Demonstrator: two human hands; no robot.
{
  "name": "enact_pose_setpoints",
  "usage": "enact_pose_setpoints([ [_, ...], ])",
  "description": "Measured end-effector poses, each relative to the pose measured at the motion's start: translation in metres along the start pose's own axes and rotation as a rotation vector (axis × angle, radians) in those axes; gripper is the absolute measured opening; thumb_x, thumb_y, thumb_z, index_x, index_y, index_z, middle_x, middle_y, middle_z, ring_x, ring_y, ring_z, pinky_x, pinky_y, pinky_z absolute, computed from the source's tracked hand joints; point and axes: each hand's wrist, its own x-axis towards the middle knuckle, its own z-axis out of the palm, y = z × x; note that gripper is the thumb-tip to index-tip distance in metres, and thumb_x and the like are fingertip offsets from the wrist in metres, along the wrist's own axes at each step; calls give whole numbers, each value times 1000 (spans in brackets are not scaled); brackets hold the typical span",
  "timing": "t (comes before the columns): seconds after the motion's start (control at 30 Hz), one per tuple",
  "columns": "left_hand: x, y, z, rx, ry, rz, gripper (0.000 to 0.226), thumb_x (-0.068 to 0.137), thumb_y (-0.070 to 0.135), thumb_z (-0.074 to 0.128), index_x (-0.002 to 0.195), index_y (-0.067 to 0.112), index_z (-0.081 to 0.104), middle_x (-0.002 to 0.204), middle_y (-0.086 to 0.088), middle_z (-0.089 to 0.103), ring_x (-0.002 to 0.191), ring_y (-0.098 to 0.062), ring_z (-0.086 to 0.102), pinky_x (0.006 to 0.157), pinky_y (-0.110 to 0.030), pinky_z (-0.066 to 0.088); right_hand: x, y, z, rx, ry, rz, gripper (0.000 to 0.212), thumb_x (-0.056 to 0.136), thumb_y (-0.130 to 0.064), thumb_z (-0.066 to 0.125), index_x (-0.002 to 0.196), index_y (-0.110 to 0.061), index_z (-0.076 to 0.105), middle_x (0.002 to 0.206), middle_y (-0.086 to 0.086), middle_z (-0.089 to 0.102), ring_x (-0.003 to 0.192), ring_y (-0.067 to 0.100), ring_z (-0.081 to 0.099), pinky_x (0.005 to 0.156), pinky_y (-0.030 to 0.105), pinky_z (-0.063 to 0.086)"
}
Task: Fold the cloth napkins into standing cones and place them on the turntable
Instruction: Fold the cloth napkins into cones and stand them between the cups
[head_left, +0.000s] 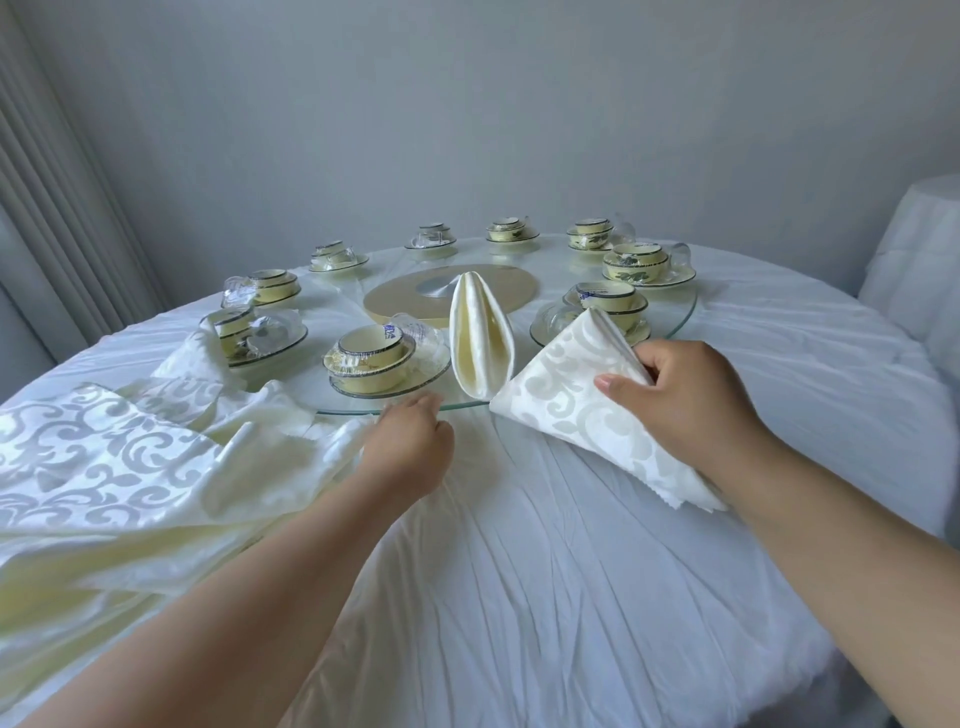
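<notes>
A cream napkin cone (480, 340) stands upright on the near rim of the glass turntable (685, 304). My right hand (680, 400) grips a folded white patterned napkin (576, 410) that lies tilted across the turntable's edge and the tablecloth. My left hand (410, 441) reaches toward the turntable's front edge with its fingers curled; its fingertips touch the glass rim beside a pile of loose napkins (130, 467) spread at the left.
Several wrapped bowl-and-saucer sets (371, 358) ring the turntable around a tan centre disc (452, 296). A white cloth (545, 571) covers the round table. A second covered table (914, 249) stands at the right, and a curtain (47, 208) hangs at the left.
</notes>
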Motion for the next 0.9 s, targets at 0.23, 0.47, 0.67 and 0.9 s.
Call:
enact_pose_setpoints([
  [0.23, 6, -11, 6, 404, -137, 61, 62, 94, 19, 28, 153, 13, 11, 161, 1, 10, 148, -11, 5, 120, -35, -4, 0, -5, 7, 45, 17, 0, 45, 82, -28, 71, 63, 1, 43, 54, 1, 31, 53, 18, 27, 52, 32, 22],
  [0.47, 0, -19, 2, 475, -124, 5, 61, 95, 21, 26, 153, 15, 8, 161, 3, 6, 148, -9, 2, 120, -39, -7, -2, -11, 6, 87, 26, 14, 43, 82, -28, 71, 58, -13, 39, 53, -1, 30, 55, 18, 28, 52, 31, 22],
  [0.67, -1, -37, -9, 424, -114, -50, 60, 96, 22, 28, 153, 17, 11, 161, 6, 5, 147, -7, 1, 120, -40, -5, -2, -12, 8, 91, 44, 27, 45, 81, -31, 71, 63, 1, 43, 56, 2, 34, 56, 18, 31, 53, 31, 24],
  [0.9, 2, -57, -27, 342, -153, -164, 61, 94, 19, 29, 153, 22, 13, 161, 8, 3, 147, -8, 7, 119, -39, -1, -2, -23, 7, 97, 71, 28, 46, 81, -30, 70, 56, -14, 35, 52, -4, 28, 53, 16, 26, 51, 31, 21],
])
